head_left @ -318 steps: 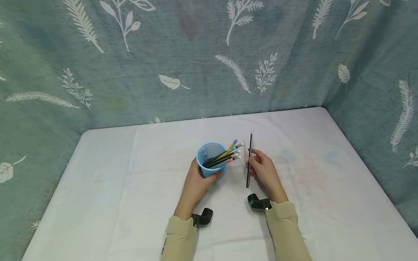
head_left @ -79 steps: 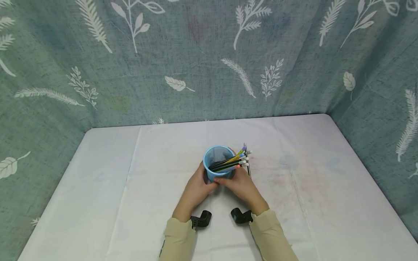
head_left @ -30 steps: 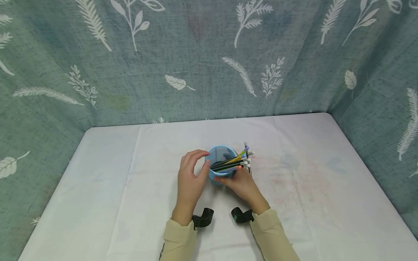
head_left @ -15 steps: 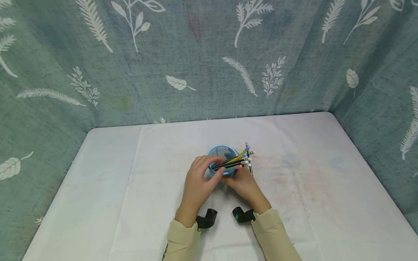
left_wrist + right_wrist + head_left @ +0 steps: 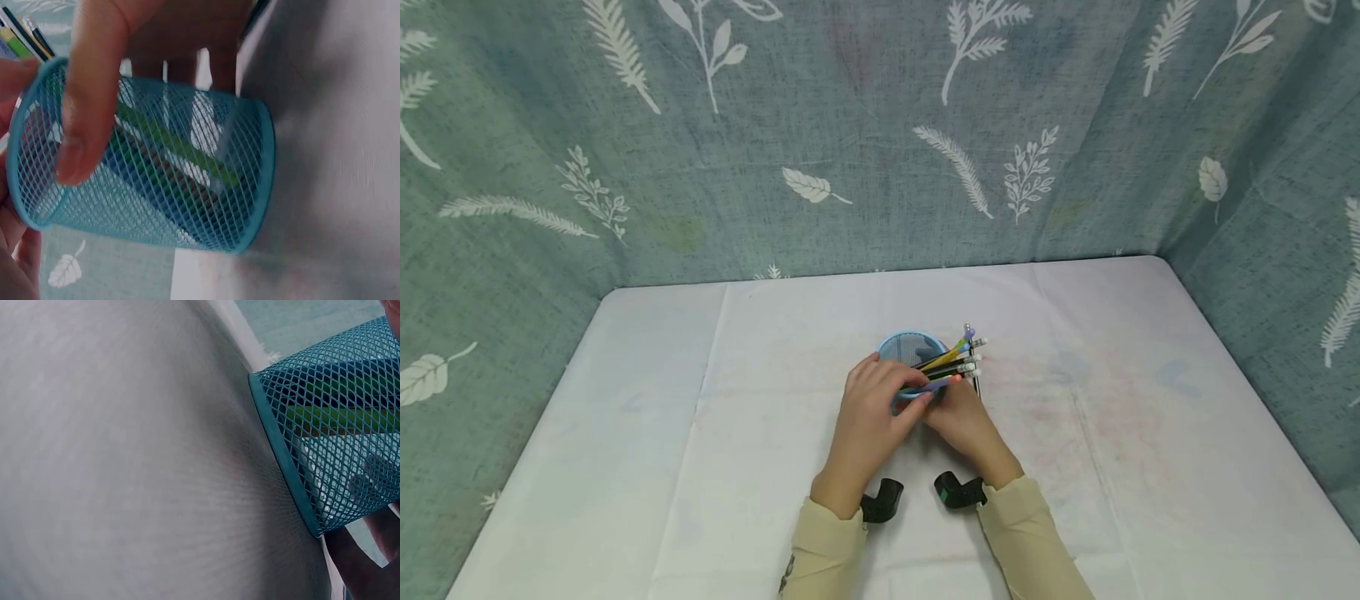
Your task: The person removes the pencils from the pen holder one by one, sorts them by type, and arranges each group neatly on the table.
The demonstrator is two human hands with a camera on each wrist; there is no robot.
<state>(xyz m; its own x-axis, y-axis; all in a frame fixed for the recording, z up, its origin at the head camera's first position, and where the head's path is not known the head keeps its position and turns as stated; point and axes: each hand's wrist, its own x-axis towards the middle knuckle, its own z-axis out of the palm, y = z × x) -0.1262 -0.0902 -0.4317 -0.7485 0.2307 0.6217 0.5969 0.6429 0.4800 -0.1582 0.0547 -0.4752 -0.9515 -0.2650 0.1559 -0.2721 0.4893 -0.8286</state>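
My right hand [image 5: 962, 421] grips a light blue mesh pencil cup [image 5: 901, 343] from the right; its thumb [image 5: 94, 94] crosses the near side in the left wrist view. Several pencils [image 5: 958, 364] lean over the rim to the right, eraser ends up. My left hand [image 5: 872, 412] reaches over the left rim, finger and thumb on either side of a purple pencil [image 5: 942, 384]; whether they pinch it is unclear. A black pencil [image 5: 976, 387] is outside the cup, beyond the right hand, partly hidden by it. Through the mesh, a green pencil [image 5: 340, 417] shows.
A white cloth [image 5: 760, 467] covers the table, with faint coloured stains at the right. The patterned green curtain [image 5: 880, 233] hangs along the back and both sides. Each wrist wears a black camera mount [image 5: 883, 500].
From gripping the cup on its left side, my left hand has let go, lifted and moved right over the rim to the pencils. The right hand stays on the cup, almost still.
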